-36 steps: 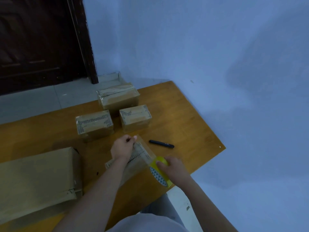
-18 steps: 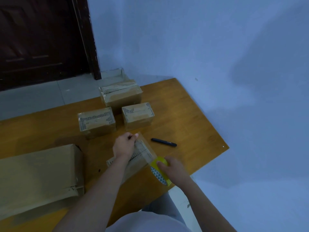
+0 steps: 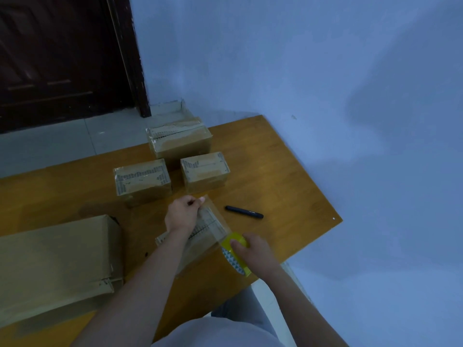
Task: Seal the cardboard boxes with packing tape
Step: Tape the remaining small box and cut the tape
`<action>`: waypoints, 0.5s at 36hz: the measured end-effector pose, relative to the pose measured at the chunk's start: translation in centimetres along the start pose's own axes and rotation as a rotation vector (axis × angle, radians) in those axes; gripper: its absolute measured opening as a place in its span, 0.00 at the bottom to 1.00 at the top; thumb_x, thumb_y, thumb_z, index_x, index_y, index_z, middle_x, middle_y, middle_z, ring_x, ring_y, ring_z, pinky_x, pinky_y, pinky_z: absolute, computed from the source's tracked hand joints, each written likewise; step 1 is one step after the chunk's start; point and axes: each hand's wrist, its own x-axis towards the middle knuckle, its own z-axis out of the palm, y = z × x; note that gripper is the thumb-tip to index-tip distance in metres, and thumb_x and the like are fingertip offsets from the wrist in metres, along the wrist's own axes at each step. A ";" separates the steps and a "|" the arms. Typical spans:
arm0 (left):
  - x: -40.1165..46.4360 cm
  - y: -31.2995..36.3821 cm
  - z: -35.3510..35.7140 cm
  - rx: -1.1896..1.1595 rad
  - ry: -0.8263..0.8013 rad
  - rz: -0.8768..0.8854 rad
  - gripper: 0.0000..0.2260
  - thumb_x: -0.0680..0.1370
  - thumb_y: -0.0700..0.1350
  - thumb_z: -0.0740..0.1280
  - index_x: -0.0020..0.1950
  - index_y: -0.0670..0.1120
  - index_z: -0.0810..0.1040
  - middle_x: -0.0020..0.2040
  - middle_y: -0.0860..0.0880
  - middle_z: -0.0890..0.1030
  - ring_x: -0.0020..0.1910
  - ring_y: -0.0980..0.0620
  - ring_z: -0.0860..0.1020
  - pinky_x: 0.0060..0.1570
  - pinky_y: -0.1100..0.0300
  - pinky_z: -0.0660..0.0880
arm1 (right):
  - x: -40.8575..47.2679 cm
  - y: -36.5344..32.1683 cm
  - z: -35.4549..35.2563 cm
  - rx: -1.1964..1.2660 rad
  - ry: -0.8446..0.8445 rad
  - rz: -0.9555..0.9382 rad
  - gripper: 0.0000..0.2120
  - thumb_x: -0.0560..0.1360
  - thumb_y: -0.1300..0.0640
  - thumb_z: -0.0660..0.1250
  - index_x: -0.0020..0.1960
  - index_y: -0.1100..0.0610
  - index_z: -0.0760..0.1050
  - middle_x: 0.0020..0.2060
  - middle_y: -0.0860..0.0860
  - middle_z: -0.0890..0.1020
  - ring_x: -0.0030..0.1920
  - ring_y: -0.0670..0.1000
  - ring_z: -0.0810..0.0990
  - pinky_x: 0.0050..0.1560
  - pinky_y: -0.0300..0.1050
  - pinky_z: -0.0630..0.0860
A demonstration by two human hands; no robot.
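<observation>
A small cardboard box (image 3: 200,244) lies near the front edge of the wooden table (image 3: 275,171), partly under my left forearm. My left hand (image 3: 183,214) pinches the free end of a clear tape strip (image 3: 215,221) at the box's far end. The strip runs back over the box top to a yellow tape roll (image 3: 235,254). My right hand (image 3: 253,254) grips that roll at the box's near right corner.
Three taped boxes stand further back: one at the left (image 3: 141,181), one at the right (image 3: 204,171), a bigger one behind (image 3: 179,142). A black marker (image 3: 244,212) lies right of my hands. A long flat carton (image 3: 55,266) fills the table's left side.
My hands and the tape have barely moved. The view has tilted slightly, so the boxes sit a little higher in the frame.
</observation>
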 end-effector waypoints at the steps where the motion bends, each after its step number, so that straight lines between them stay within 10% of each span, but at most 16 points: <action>1: 0.0 0.0 0.0 0.001 0.000 -0.001 0.13 0.78 0.55 0.65 0.41 0.48 0.80 0.37 0.51 0.79 0.35 0.55 0.74 0.31 0.63 0.64 | 0.1 0.0 0.0 0.001 0.002 0.000 0.12 0.79 0.49 0.61 0.52 0.57 0.75 0.46 0.58 0.83 0.46 0.56 0.83 0.44 0.48 0.80; 18: 1.3 0.3 0.4 -0.029 -0.188 -0.199 0.13 0.76 0.53 0.69 0.41 0.44 0.82 0.43 0.45 0.82 0.41 0.45 0.79 0.45 0.53 0.78 | 0.6 1.6 0.9 -0.010 0.005 -0.018 0.07 0.80 0.50 0.59 0.49 0.52 0.72 0.39 0.50 0.79 0.36 0.46 0.78 0.35 0.35 0.74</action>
